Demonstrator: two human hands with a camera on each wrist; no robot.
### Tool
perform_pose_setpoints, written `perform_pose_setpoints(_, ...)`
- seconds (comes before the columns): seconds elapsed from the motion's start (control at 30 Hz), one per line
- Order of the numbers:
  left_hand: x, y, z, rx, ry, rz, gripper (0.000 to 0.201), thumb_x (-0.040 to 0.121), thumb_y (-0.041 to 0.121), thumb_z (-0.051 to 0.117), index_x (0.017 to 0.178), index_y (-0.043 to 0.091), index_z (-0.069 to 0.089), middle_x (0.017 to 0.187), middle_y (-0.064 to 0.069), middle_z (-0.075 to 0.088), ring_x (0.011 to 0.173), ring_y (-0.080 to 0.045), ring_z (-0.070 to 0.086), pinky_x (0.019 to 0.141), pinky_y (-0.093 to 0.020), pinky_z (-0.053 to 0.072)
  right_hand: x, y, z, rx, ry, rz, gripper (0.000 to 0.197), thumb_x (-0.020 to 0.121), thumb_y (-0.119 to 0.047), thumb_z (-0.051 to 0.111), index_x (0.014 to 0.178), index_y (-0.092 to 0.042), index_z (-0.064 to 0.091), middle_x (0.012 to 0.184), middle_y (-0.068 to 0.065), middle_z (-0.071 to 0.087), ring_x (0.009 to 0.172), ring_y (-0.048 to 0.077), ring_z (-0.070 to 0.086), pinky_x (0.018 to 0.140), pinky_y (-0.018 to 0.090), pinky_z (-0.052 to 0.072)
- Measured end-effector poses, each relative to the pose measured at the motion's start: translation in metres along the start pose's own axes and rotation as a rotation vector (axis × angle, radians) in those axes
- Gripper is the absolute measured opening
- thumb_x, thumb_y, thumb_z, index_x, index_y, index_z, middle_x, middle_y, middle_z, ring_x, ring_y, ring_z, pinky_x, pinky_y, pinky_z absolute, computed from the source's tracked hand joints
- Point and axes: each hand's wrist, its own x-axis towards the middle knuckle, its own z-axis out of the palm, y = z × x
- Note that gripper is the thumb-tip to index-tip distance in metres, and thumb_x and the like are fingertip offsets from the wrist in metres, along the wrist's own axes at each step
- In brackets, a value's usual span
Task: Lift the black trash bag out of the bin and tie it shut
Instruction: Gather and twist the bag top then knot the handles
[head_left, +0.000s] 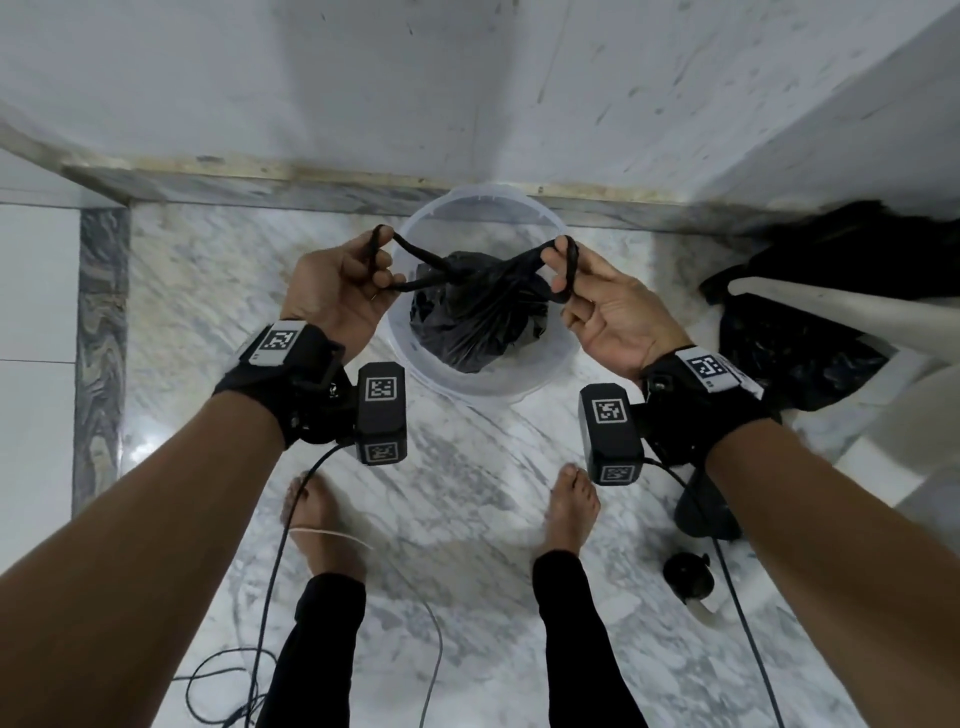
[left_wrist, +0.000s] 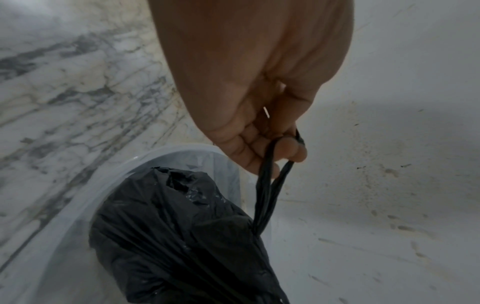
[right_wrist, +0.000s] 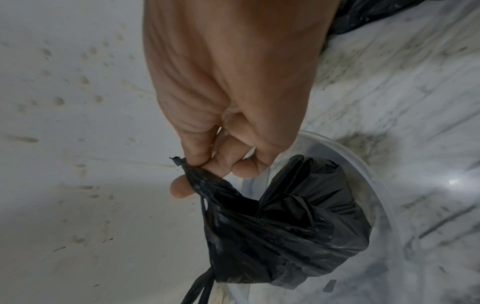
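Note:
A black trash bag (head_left: 475, 317) hangs over the translucent white bin (head_left: 556, 358), its body (left_wrist: 176, 232) just above the rim. The two top handles cross in a twist (head_left: 452, 273) above the bag. My left hand (head_left: 343, 283) grips the left handle loop (left_wrist: 270, 185) in curled fingers (left_wrist: 291, 153). My right hand (head_left: 597, 306) pinches the right handle (right_wrist: 202, 181) between thumb and fingers (right_wrist: 200, 152). Both hands pull the handles apart, level with each other.
The bin (right_wrist: 381, 185) stands on a marble floor (head_left: 467, 499) against a white wall (head_left: 363, 93). More black bags (head_left: 810, 291) and a white chair leg (head_left: 852, 306) lie at the right. Cables (head_left: 270, 582) trail past my bare feet (head_left: 571, 509). A small black object (head_left: 688, 574) sits near my right foot.

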Motion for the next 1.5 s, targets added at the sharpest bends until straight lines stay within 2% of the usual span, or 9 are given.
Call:
perform_pose_setpoints(0.3, -0.007, -0.017, 0.028, 0.221, -0.14, 0.023, 0.029, 0.088, -0.003, 0.052, 0.108, 0.013, 0.066, 0.081, -0.008, 0.069, 0.045, -0.01, 0.057, 0.057, -0.021, 0.056, 0.003, 0.009, 0.032, -0.144, 0.112, -0.021, 0.007, 0.085, -0.018, 0.066, 0.086, -0.024, 0.068, 0.071, -0.01, 0.072, 0.069, 0.006, 0.07, 0.067, 0.021, 0.046)
perform_pose_setpoints(0.43, -0.011, -0.014, 0.055, 0.459, -0.088, 0.086, 0.033, 0.085, -0.003, 0.058, 0.116, 0.008, 0.064, 0.055, 0.004, 0.069, 0.038, -0.009, 0.057, 0.049, -0.024, 0.057, 0.006, 0.012, 0.054, -0.492, 0.088, -0.215, 0.019, 0.074, -0.019, 0.073, 0.093, -0.016, 0.069, 0.099, 0.004, 0.074, 0.088, 0.023, 0.071, 0.083, 0.039, 0.058)
perform_pose_setpoints(0.6, -0.008, -0.012, 0.067, 0.659, -0.115, 0.103, 0.034, 0.081, 0.003, 0.067, 0.115, 0.006, 0.065, 0.043, 0.004, 0.066, 0.031, -0.008, 0.053, 0.052, -0.027, 0.057, 0.01, 0.018, 0.059, -0.682, 0.078, -0.358, 0.03, 0.065, -0.02, 0.067, 0.093, -0.008, 0.066, 0.088, 0.015, 0.073, 0.085, 0.035, 0.069, 0.076, 0.057, 0.054)
perform_pose_setpoints(0.8, -0.004, -0.01, 0.069, 0.852, -0.108, 0.171, 0.031, 0.079, 0.0, 0.066, 0.107, 0.015, 0.068, 0.057, -0.001, 0.068, 0.031, -0.008, 0.052, 0.049, -0.026, 0.055, 0.01, 0.023, 0.061, -0.744, 0.026, -0.357, 0.05, 0.072, -0.01, 0.067, 0.12, -0.027, 0.063, 0.099, 0.0, 0.074, 0.092, 0.019, 0.069, 0.088, 0.045, 0.056)
perform_pose_setpoints(0.93, -0.004, -0.007, 0.068, 0.887, -0.118, 0.173, 0.031, 0.081, -0.001, 0.062, 0.107, 0.015, 0.066, 0.075, -0.007, 0.067, 0.032, -0.008, 0.055, 0.055, -0.031, 0.058, 0.014, 0.021, 0.059, -0.573, -0.008, -0.276, 0.054, 0.077, 0.01, 0.059, 0.128, -0.008, 0.056, 0.12, 0.01, 0.068, 0.108, 0.018, 0.065, 0.096, 0.034, 0.053)
perform_pose_setpoints(1.03, -0.004, -0.007, 0.067, 0.906, -0.146, 0.182, 0.026, 0.082, -0.001, 0.06, 0.104, 0.013, 0.064, 0.072, -0.007, 0.065, 0.032, -0.008, 0.057, 0.047, -0.027, 0.056, 0.017, 0.015, 0.059, -0.418, 0.014, -0.198, 0.042, 0.081, 0.014, 0.055, 0.121, 0.003, 0.059, 0.104, 0.012, 0.07, 0.083, 0.01, 0.068, 0.077, 0.019, 0.056)
perform_pose_setpoints(1.2, -0.004, -0.006, 0.068, 0.922, -0.116, 0.212, 0.011, 0.083, 0.004, 0.057, 0.089, 0.013, 0.059, 0.072, -0.009, 0.063, 0.035, -0.012, 0.059, 0.052, -0.033, 0.058, 0.022, 0.012, 0.067, -0.404, -0.031, -0.155, 0.048, 0.081, 0.011, 0.054, 0.127, -0.004, 0.057, 0.108, 0.019, 0.068, 0.089, 0.02, 0.065, 0.09, 0.032, 0.054)
perform_pose_setpoints(1.37, 0.001, -0.004, 0.07, 0.965, -0.035, 0.236, 0.014, 0.082, 0.007, 0.06, 0.074, 0.017, 0.054, 0.066, -0.007, 0.061, 0.035, -0.007, 0.059, 0.046, -0.03, 0.059, 0.025, 0.022, 0.069, -0.329, -0.024, -0.218, 0.057, 0.081, 0.02, 0.046, 0.135, 0.001, 0.046, 0.125, 0.023, 0.061, 0.088, 0.013, 0.062, 0.072, 0.015, 0.056)
perform_pose_setpoints(1.5, 0.004, -0.004, 0.067, 1.002, -0.032, 0.181, 0.012, 0.081, 0.007, 0.06, 0.071, 0.015, 0.059, 0.067, -0.011, 0.063, 0.045, -0.014, 0.063, 0.056, -0.037, 0.062, 0.027, 0.025, 0.067, -0.212, -0.038, -0.207, 0.057, 0.08, 0.023, 0.045, 0.133, 0.005, 0.046, 0.133, 0.026, 0.055, 0.101, 0.021, 0.061, 0.087, 0.024, 0.054)
